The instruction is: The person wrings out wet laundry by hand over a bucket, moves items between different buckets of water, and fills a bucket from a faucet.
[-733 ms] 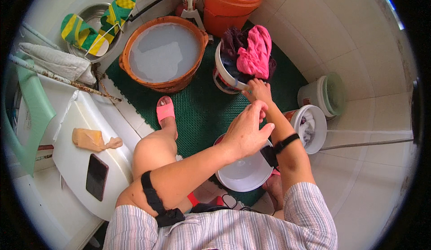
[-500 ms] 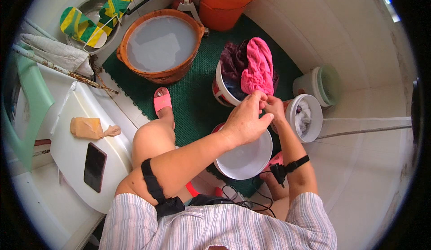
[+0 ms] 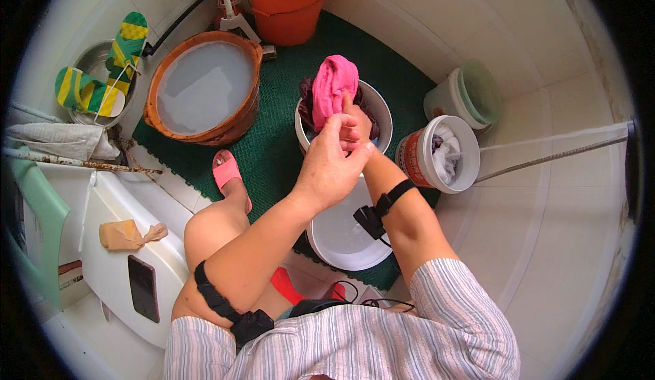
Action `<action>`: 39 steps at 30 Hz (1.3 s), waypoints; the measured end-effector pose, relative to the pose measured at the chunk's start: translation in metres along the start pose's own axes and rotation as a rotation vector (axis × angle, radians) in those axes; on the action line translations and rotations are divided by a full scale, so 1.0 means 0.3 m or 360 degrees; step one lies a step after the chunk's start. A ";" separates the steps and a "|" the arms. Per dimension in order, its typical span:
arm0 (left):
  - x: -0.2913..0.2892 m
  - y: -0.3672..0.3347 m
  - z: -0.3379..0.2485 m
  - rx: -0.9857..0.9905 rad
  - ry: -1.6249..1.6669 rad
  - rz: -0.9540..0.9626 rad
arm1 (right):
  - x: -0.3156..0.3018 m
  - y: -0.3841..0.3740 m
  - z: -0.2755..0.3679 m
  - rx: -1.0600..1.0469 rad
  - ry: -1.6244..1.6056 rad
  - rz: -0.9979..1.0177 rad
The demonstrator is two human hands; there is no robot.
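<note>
Head view looks down on a person crouched on a green mat [image 3: 273,155], both hands meeting just above centre of the frame. The left hand [image 3: 331,168] is curled over the right hand [image 3: 353,129], its grip narrow around the right fingers; whether it holds any fabric cannot be told. The right hand touches the lower edge of a pink cloth [image 3: 333,88], its fingers closed on that cloth as far as can be seen. The pink cloth lies heaped on darker laundry in a white bucket [image 3: 379,110] at upper centre. Just below the hands sits a white basin [image 3: 341,233], partly covered by the right forearm. To the right stands a red-and-white tub [image 3: 417,158] with pale cloth inside, and beyond it a white pail with a green lid [image 3: 471,93]. At upper left, a brown basin [image 3: 205,90] holds cloudy water; an orange bucket [image 3: 286,1] stands at the top edge. Striped flip-flops [image 3: 102,69] lie in a metal bowl at far left. A pink sandal [image 3: 226,172] covers the person's foot on the mat, and a dark phone [image 3: 143,288] lies on a white surface at lower left.
</note>
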State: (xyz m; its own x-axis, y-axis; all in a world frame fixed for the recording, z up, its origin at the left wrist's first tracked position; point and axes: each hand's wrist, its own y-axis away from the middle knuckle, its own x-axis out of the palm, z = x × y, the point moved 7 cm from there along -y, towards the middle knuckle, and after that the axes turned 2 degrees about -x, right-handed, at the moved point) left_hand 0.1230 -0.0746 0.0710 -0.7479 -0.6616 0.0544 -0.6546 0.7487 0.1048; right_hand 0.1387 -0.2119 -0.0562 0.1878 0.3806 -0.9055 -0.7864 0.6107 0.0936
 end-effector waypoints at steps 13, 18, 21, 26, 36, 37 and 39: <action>-0.107 -0.016 -0.046 0.0079 0.0006 -0.0200 | -0.557 -0.101 -0.284 0.0127 0.0366 -0.0230; -0.121 -0.016 -0.066 0.0010 0.0080 -0.0216 | -0.251 0.002 -0.107 -0.0882 0.0896 0.0092; -0.119 -0.008 -0.067 0.0026 0.0104 -0.0211 | -0.049 0.126 0.016 -0.1376 0.0948 0.0211; -0.119 -0.002 -0.086 0.0020 0.0154 -0.0236 | 0.011 0.118 -0.052 -0.1191 0.0807 0.0564; -0.144 -0.086 -0.102 0.0132 0.0141 -0.0374 | -0.500 0.175 0.114 -0.1305 0.1066 -0.0055; -0.139 -0.096 -0.107 0.0107 0.0085 -0.0388 | -0.595 0.193 0.135 -0.1329 0.1064 -0.0183; -0.137 -0.110 -0.099 0.0074 0.0072 -0.0407 | -0.765 0.253 0.199 -0.1254 0.1050 -0.0379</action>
State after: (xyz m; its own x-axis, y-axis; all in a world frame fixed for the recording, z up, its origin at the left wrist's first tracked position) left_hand 0.1787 -0.0734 0.0948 -0.5525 -0.8300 0.0765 -0.8269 0.5573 0.0752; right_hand 0.0710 -0.2113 0.1834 0.2161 -0.2876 -0.9330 -0.9759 -0.0939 -0.1971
